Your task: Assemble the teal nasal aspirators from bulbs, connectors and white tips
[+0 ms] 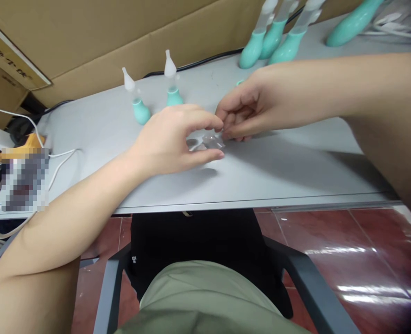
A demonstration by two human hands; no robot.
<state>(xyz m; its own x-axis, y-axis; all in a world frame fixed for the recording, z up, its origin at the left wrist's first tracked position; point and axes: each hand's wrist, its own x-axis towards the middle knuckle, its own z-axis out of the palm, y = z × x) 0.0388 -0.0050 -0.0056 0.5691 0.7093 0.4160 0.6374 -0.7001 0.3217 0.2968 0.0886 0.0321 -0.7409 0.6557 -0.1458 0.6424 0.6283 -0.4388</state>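
Observation:
In the head view a small clear plastic piece (212, 140) is between the curved thumb and fingers of my left hand (172, 137), just above the grey table. My right hand (242, 116) is closed, its thumb and fingertips pinched together against the right end of that piece. Whatever those fingertips pinch is hidden. Behind my left hand stand two squeeze-bulb nasal aspirators, one at the left (141, 111) and one nearer the middle (173, 95), each with a green bulb and white tip. A bit of green (240, 83) shows behind my right wrist.
Several more aspirators (252, 48) stand at the back right, and another green bulb (353, 23) lies beside bagged cables. Cardboard (122, 28) lines the table's back, with a black cable along it. A phone-like blurred object (24, 181), white cord and yellow item are left.

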